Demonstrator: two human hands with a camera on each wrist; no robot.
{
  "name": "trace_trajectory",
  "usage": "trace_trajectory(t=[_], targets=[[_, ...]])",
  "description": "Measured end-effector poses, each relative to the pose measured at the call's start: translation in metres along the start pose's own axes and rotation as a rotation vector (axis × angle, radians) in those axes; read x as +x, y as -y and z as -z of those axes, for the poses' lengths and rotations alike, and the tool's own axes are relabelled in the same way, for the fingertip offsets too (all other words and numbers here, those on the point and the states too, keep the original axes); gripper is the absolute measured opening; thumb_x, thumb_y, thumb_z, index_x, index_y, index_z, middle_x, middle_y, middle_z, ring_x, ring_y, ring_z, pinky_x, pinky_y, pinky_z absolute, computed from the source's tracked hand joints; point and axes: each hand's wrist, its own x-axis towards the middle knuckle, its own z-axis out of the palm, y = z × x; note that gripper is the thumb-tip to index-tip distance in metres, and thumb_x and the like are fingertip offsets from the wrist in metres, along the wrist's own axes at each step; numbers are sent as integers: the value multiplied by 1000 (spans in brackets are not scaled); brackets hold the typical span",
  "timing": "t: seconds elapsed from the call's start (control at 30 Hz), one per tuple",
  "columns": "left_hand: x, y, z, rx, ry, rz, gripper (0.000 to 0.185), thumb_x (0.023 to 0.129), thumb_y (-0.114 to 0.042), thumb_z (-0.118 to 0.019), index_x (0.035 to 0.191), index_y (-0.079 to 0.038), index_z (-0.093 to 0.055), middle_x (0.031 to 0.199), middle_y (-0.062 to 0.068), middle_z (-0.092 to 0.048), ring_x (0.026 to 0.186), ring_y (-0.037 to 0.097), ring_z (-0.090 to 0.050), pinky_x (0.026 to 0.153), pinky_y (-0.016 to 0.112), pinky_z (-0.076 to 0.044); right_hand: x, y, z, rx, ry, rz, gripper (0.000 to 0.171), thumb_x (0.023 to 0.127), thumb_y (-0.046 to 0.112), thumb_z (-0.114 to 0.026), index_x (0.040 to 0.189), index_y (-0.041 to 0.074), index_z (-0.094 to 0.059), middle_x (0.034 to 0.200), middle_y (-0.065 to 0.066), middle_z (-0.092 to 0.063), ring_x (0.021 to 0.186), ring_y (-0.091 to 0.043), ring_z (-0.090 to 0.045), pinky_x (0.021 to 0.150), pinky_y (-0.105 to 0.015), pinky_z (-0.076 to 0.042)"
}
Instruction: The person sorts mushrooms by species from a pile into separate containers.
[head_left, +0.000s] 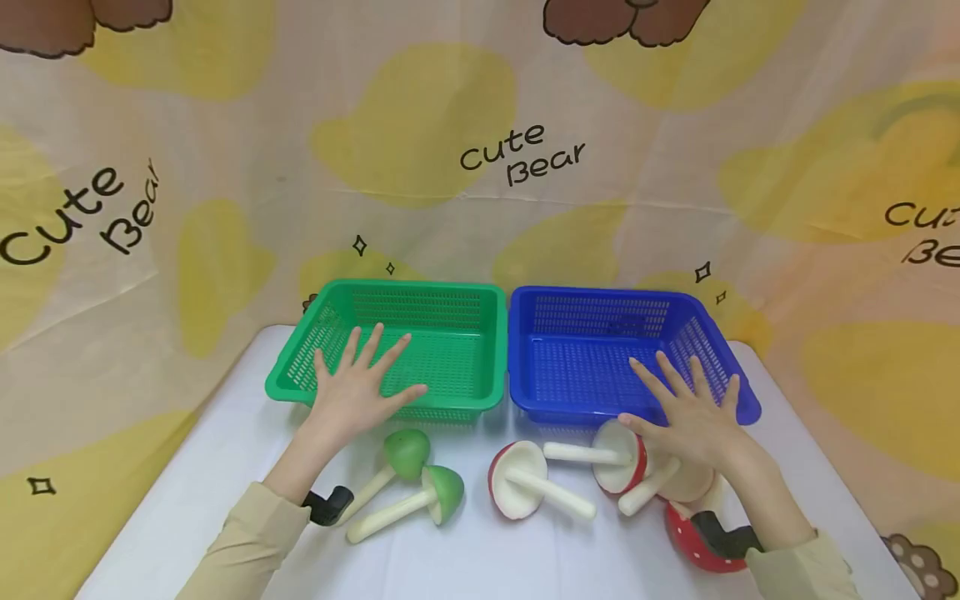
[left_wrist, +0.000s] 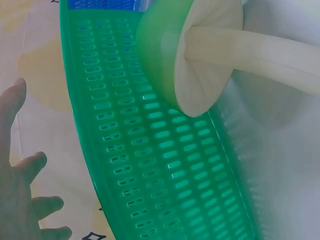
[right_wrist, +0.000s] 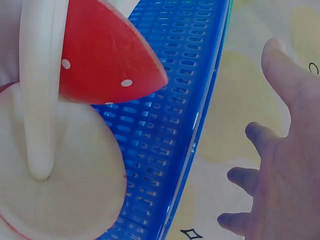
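Backdrop: cream-and-yellow printed cloth (head_left: 450, 237), lettered "Cute Bear", behind a white-covered table (head_left: 480, 567). Two slotted rectangular plastic baskets stand side by side near the back: green basket (head_left: 416, 286) on the left, blue basket (head_left: 600, 292) on the right.

Left hand (head_left: 351, 402): fingers straight and splayed, holding nothing, over the green basket's near-left part. Right hand (head_left: 693, 425): likewise spread and ungripping, at the blue basket's near-right corner. Beige sleeves (head_left: 251, 533); black device (head_left: 330, 506) at each wrist.

Before the green basket, two green-capped, pale-stemmed mushroom models (head_left: 407, 454) lie on their sides, stems toward lower left. Before the blue basket, a group of red-capped, pale-stemmed mushroom models (head_left: 517, 481): leftmost apart, stem toward lower right; the others bunched under the right hand and wrist, partly hidden. Nearest cap white-dotted.
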Motion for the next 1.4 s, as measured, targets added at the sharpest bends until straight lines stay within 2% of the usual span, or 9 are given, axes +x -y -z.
trace_trajectory(t=[0.23, 0.5, 0.77, 1.03, 1.4], targets=[[-4, -1, 1, -18, -12, -4, 83, 82, -80, -39, 152, -42, -17, 163, 7, -10, 150, 39, -1, 106, 79, 8, -2, 3, -2, 16, -30, 41, 82, 89, 65, -49, 155, 33, -11, 162, -18, -4, 142, -54, 14, 98, -78, 23], [-9, 1, 2, -31, -51, -28, 77, 85, -75, -43, 151, -43, -20, 163, 7, -15, 150, 39, -6, 106, 79, 6, -4, 8, -3, 35, -76, 79, 76, 91, 62, -48, 154, 35, -14, 162, -16, -11, 145, -51, 5, 102, -77, 19], [-12, 6, -2, -37, -74, -48, 74, 87, -69, -48, 151, -39, -26, 161, 9, -21, 149, 40, -12, 106, 79, 3, -5, 15, -2, 59, -96, 105, 74, 93, 56, -50, 154, 32, -16, 161, -16, -13, 147, -47, 0, 106, -72, 20], [-17, 9, -7, -76, -107, -38, 71, 89, -63, -53, 150, -34, -31, 159, 11, -26, 147, 41, -17, 106, 79, 0, -8, 23, -2, 58, -129, 138, 70, 94, 54, -50, 153, 30, -20, 161, -15, -15, 149, -41, 0, 110, -70, 15], [-28, 17, -15, -104, -181, -40, 64, 91, -55, -56, 147, -29, -39, 155, 11, -34, 144, 39, -25, 108, 77, -7, -7, 33, -10, 83, -174, 206, 66, 94, 49, -54, 152, 31, -27, 160, -13, -23, 149, -38, -9, 114, -69, 6]])
